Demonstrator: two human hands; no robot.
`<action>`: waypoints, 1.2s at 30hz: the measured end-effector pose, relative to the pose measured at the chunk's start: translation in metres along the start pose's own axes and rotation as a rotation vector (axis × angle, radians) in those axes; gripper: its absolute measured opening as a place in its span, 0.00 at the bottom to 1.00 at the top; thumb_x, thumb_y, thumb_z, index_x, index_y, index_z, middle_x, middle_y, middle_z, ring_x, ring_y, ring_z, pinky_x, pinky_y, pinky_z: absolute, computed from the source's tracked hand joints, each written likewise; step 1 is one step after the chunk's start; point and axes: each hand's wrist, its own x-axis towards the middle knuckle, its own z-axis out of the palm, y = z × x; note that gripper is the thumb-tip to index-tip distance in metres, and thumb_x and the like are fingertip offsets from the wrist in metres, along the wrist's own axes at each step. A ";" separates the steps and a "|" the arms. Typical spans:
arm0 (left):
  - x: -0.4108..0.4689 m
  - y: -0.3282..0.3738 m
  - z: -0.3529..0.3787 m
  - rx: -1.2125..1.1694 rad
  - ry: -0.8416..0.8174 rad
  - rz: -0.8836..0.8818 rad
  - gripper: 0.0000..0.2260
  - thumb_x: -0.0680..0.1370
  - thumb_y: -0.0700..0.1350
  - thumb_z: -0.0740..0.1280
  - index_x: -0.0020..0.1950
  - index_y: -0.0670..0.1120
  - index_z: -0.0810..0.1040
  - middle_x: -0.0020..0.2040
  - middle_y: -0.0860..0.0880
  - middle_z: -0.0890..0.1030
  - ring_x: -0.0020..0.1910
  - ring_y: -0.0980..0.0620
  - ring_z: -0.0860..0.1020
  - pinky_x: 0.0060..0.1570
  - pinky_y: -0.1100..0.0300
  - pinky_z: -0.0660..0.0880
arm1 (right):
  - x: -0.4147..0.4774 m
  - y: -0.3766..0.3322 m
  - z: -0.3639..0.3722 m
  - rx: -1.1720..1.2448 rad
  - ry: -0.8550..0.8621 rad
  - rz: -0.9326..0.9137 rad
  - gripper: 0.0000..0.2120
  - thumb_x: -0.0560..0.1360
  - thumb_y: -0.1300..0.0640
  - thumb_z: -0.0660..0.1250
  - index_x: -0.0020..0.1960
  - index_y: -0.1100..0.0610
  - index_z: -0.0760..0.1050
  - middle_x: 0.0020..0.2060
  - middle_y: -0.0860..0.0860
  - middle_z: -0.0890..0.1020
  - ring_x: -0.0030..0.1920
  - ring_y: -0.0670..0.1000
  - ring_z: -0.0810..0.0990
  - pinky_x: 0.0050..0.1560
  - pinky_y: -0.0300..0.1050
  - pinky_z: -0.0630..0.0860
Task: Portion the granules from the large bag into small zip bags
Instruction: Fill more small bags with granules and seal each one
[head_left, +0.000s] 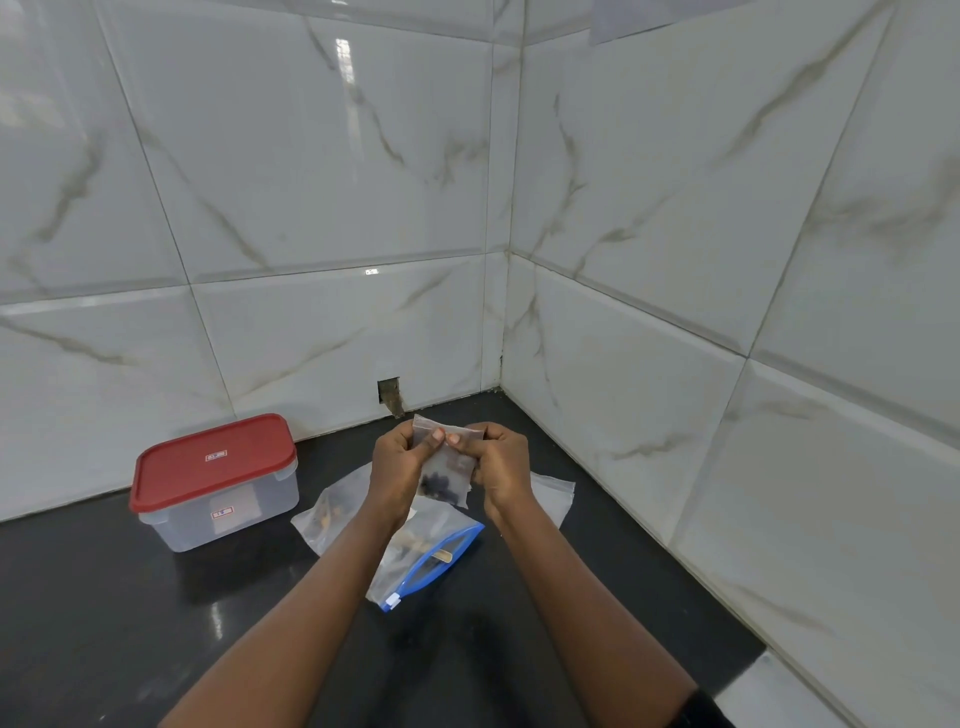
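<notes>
I hold a small clear zip bag (445, 475) upright above the black counter (156, 613), with dark granules gathered in its lower part. My left hand (399, 470) pinches its top edge from the left and my right hand (501, 467) pinches it from the right, thumbs nearly touching. Below my hands the large clear bag (423, 558) with a blue zip strip lies flat, holding dark and tan contents. Another small bag (327, 514) with some dark bits lies to its left. Empty small bags (553, 493) lie to the right, partly hidden by my right wrist.
A clear plastic container with a red lid (215, 480) stands at the back left against the tiled wall. Marble-look tiled walls (675, 312) meet in a corner just behind my hands. The counter ends at the lower right, where white tile shows.
</notes>
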 end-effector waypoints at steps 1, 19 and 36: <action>0.000 0.000 0.001 0.010 0.000 0.006 0.02 0.77 0.38 0.65 0.48 0.41 0.77 0.42 0.46 0.80 0.42 0.51 0.78 0.39 0.62 0.75 | 0.000 -0.001 0.000 -0.016 0.019 -0.004 0.07 0.70 0.68 0.71 0.38 0.57 0.79 0.37 0.56 0.83 0.44 0.56 0.82 0.46 0.51 0.81; 0.010 -0.002 0.017 -0.749 -0.010 -0.131 0.12 0.80 0.33 0.55 0.41 0.42 0.73 0.35 0.47 0.77 0.40 0.53 0.74 0.40 0.65 0.78 | -0.022 -0.016 -0.007 -0.329 0.071 -0.417 0.06 0.69 0.61 0.74 0.42 0.64 0.83 0.32 0.52 0.82 0.34 0.46 0.78 0.40 0.40 0.76; 0.003 -0.025 0.036 -0.895 -0.432 -0.618 0.10 0.77 0.46 0.62 0.51 0.43 0.78 0.49 0.39 0.75 0.38 0.44 0.80 0.38 0.45 0.80 | 0.004 0.000 -0.047 -0.218 -0.192 0.105 0.05 0.75 0.62 0.68 0.43 0.59 0.73 0.36 0.52 0.79 0.32 0.48 0.78 0.27 0.41 0.74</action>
